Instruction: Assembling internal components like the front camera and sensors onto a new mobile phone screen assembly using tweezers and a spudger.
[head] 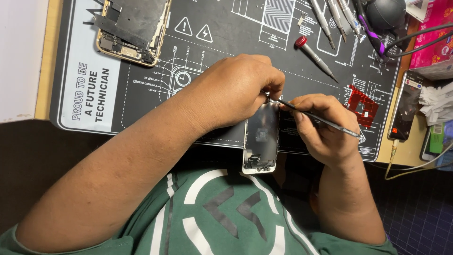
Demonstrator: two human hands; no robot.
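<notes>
Printed rubbery mat (pixel 141 94), glossy slim screen panel (pixel 261 137)

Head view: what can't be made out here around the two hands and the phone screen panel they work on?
- Top end of the phone screen panel: covered by the left hand.
- Tip of the thin dark tool in the right hand: hidden where both hands' fingers meet.
- What the tip touches: too small to tell.
- Opened phone body: top cut off by the frame edge.
- Screwdrivers: handles cut off at the top edge.

phone screen panel (pixel 261 137), upright, thin tweezers (pixel 321 119) touching
</notes>
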